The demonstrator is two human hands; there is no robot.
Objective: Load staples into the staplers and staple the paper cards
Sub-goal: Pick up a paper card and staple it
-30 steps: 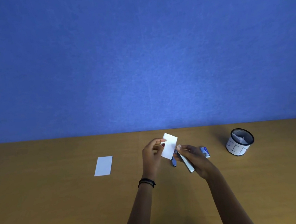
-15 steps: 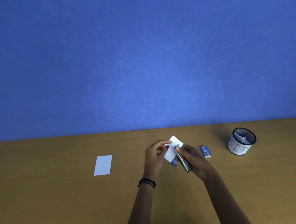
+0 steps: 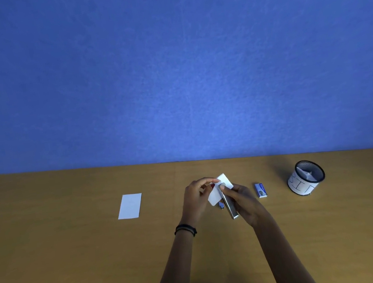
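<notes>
The left hand (image 3: 196,198) pinches a white paper card (image 3: 219,188) between thumb and fingertips. The right hand (image 3: 241,199) grips a silver stapler (image 3: 228,204), its thumb pressing the stapler's head onto the card, just beside the left fingertips.

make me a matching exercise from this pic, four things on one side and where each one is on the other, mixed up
Things:
1. stapler
2. loose card
3. staple box
4. cup

Places:
A. flat on the table, left of the hands
B. far right, standing upright
C. in the right hand, its tip over the card held by the left hand
D. on the table between the right hand and the cup

Pairs: 1-C, 2-A, 3-D, 4-B
</notes>
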